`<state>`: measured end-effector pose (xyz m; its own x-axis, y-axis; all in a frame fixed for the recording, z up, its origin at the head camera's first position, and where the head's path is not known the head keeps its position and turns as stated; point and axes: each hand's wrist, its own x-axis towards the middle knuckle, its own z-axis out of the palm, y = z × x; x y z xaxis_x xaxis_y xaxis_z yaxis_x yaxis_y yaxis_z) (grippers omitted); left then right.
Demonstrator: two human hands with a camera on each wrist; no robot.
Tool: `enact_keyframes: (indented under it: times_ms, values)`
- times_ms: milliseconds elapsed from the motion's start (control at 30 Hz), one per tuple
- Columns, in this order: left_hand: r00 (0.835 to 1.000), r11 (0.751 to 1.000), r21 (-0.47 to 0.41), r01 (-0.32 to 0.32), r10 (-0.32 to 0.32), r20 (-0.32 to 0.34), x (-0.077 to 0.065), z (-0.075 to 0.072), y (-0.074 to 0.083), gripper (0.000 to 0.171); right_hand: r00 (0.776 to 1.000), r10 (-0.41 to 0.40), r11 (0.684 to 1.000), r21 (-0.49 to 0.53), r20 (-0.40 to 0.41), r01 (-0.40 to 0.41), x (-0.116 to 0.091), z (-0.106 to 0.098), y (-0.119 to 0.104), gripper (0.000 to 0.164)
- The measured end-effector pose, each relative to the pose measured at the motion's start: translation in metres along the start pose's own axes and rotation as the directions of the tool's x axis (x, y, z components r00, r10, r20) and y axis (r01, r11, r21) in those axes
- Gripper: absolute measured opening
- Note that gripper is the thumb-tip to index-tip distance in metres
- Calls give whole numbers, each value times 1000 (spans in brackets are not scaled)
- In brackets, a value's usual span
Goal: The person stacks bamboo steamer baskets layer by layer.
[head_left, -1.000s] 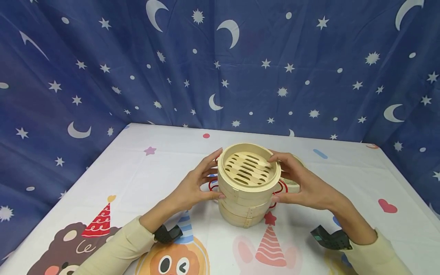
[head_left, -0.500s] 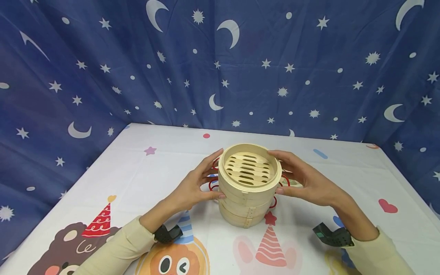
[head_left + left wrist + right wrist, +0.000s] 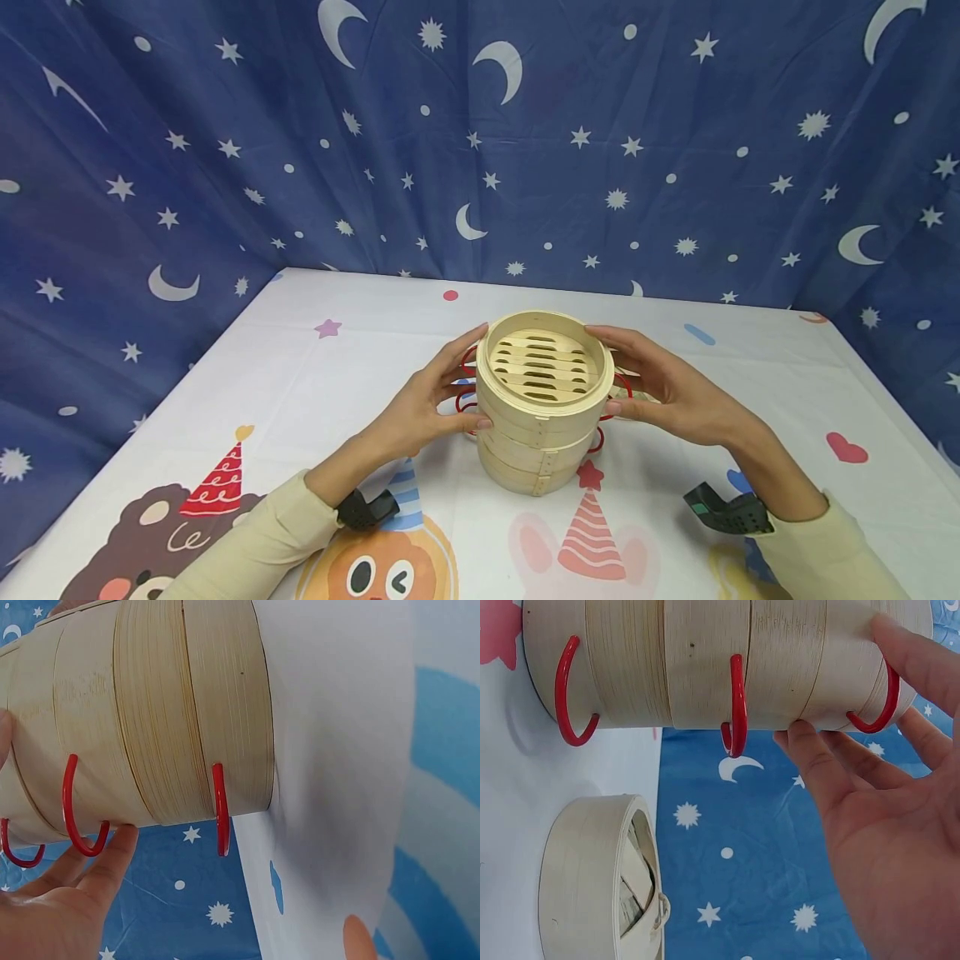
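Note:
A stack of round bamboo steamer baskets [image 3: 517, 458] stands upright on the table, its top tier lidless with a slatted floor [image 3: 542, 367] showing. My left hand [image 3: 427, 408] grips the upper tiers from the left, thumb at the front and fingers behind. Opposite it, my right hand [image 3: 678, 396] holds the right side, its index finger at the top rim and thumb lower down. Red loop handles [image 3: 220, 810] stick out from both sides of the tiers. In the right wrist view, the fingertips [image 3: 802, 729] reach round the far side of the wall.
Behind the stack on the right lies a bamboo steamer lid [image 3: 581, 877] with a woven top, mostly hidden by the right hand in the head view. A white cartoon-print cloth [image 3: 360, 317] covers the table. A dark blue star-and-moon curtain [image 3: 420, 167] hangs along its back and left.
The top basket has turned, its front seam shifting right and its slats now nearly level. My right index finger has left the inside for the rim, and that thumb has moved up slightly.

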<state>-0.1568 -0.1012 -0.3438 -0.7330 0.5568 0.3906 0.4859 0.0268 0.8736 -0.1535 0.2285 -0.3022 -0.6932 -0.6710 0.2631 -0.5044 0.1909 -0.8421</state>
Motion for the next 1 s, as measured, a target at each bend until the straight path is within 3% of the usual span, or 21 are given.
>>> enact_keyframes:
  times_ms: [367,667,1000]
  values:
    - [999,999,13,-32,32,-3,1,0,1,93,999,-27,1000,8,22,27,0,-2,2,72]
    - [999,999,27,-31,32,-29,0,2,4,91,1000,14,999,38,13,-14,-1,-2,0,71]
    - [997,997,61,-53,57,-53,-1,4,3,91,999,-30,998,49,18,29,-1,-2,3,70]
